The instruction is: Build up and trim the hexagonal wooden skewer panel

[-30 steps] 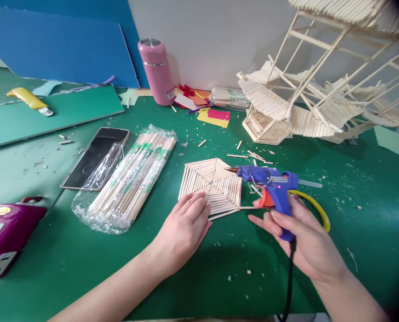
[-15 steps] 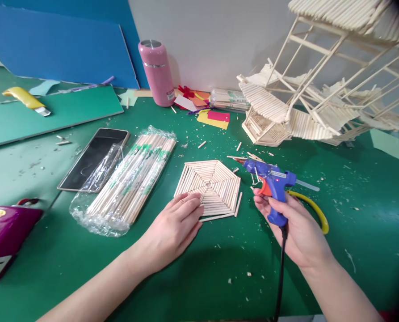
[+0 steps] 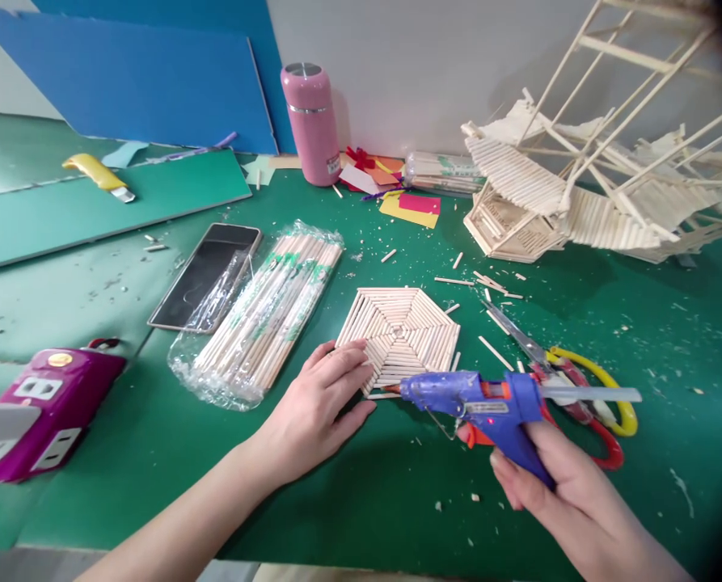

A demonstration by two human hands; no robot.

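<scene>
My right hand [image 3: 555, 477] grips a blue hot glue gun [image 3: 470, 396] by its handle, the fingers near the orange trigger. The gun points left, its nozzle at the lower edge of a hexagonal panel of wooden sticks [image 3: 409, 331]. A clear glue stick [image 3: 597, 394] juts from its back. With fingers stretched out, my left hand [image 3: 327, 400] rests on the panel's lower left corner and covers it. A loose stick piece lies along the panel's bottom edge, partly hidden by the nozzle. Scissors [image 3: 624, 408] with yellow and red handles lie behind the gun, partly covered.
Bagged sticks [image 3: 263, 315] lie beside a phone [image 3: 200, 275]. A purple power strip [image 3: 63, 412] is at left, a yellow cutter [image 3: 94, 171] behind it. At the back are a pink flask [image 3: 312, 129], coloured paper [image 3: 409, 212] and a stick-built model [image 3: 518, 218].
The glue gun has moved left and down, bringing its nozzle to the panel's lower edge. The scissors now show more fully. My left hand stays on the panel while the view shifts.
</scene>
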